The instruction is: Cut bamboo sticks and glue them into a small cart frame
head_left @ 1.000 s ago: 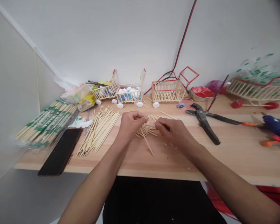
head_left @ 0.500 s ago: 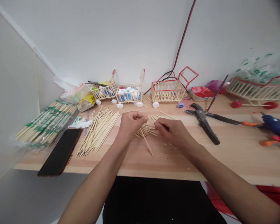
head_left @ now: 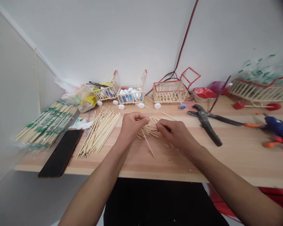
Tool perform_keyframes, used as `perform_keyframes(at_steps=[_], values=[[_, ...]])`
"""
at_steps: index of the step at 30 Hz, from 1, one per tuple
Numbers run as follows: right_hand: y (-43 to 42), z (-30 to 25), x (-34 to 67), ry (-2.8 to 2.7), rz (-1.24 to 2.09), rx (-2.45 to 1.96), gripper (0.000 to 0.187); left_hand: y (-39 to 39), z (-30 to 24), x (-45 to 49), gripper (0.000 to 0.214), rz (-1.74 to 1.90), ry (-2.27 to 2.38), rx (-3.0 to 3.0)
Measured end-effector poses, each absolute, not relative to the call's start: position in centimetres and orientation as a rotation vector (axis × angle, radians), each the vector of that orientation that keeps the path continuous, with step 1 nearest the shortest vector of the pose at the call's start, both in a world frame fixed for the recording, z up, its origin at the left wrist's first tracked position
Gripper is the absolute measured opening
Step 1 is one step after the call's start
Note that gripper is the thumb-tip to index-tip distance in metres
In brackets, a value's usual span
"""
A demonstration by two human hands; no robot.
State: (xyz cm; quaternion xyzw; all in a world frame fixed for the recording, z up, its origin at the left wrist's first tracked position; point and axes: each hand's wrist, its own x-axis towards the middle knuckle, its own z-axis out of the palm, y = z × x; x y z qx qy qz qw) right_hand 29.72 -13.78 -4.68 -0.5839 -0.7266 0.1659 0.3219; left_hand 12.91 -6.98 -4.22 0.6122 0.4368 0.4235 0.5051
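Observation:
My left hand (head_left: 135,124) is closed over the middle of the table, thumb and fingertips pressed together; what they pinch is hidden. Facing it, my right hand (head_left: 171,130) is closed too, its fingertips at a short thin wooden stick (head_left: 155,119) that seems to be held in them. Under and between both hands lies a small pile of cut wooden sticks (head_left: 147,132), partly covered by my left hand. One longer stick (head_left: 149,146) slants from that pile toward me. Another stick (head_left: 169,116) lies just behind my right hand.
Long sticks (head_left: 103,131), packaged chopsticks (head_left: 48,124) and a black phone (head_left: 60,153) lie on the left. Small stick-built carts (head_left: 171,91) line the wall. Black-handled pliers (head_left: 206,122), a red paint tray (head_left: 204,93) and a blue glue gun (head_left: 279,127) are on the right.

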Motion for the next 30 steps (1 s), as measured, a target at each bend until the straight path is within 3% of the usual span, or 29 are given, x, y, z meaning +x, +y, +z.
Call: perform_keyframes(at_steps=[30], values=[[-13.25,-4.77,29.50,-1.893,0.462,-1.534,0.028,-6.68,-4.41,12.73,0.020,0.994,1.094,1.408]])
